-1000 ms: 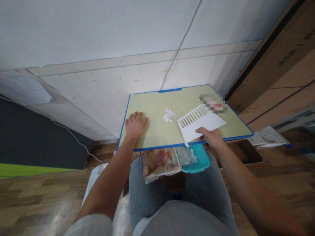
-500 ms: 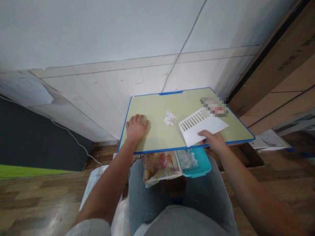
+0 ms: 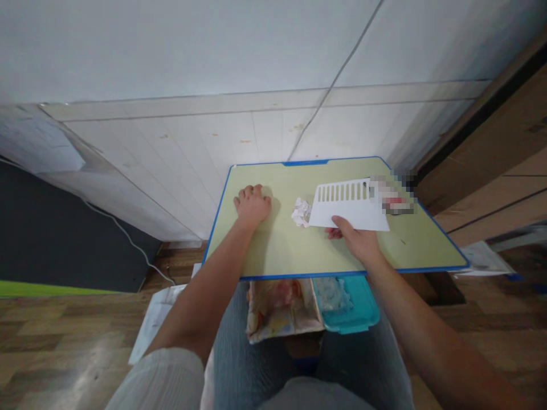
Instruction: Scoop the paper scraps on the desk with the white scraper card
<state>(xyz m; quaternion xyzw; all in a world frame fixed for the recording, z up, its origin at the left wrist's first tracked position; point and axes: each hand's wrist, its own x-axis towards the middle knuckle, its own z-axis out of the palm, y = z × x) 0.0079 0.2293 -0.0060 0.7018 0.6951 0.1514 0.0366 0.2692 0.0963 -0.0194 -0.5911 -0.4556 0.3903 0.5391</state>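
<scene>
The white card (image 3: 354,214) with a row of slots is hovering or resting over the right half of the table (image 3: 282,250); whether it is touching the surface, I cannot tell. The right hand (image 3: 354,238) is closing around the card's near edge, its thumb pressing on top and its other fingers tucking underneath, over the right half of the table. A small pile of torn paper scraps (image 3: 301,213) is lying near the middle of the table, with the card's left corner coming right up against it or overlapping it. The left hand (image 3: 253,205) is lying palm down near the left edge of the table, its fingers loosely spreading and bending a little, with nothing showing in its grasp. A pixelated item (image 3: 399,196) is lying near the right edge of the table, too blurred to name. Below the near edge of the table, a patterned packet (image 3: 282,307) is sitting left of the middle, and a teal tray (image 3: 363,307) holding whitish stuff is sitting at about the middle. A grey cable (image 3: 337,74) is running down the wall beyond the table's far edge
</scene>
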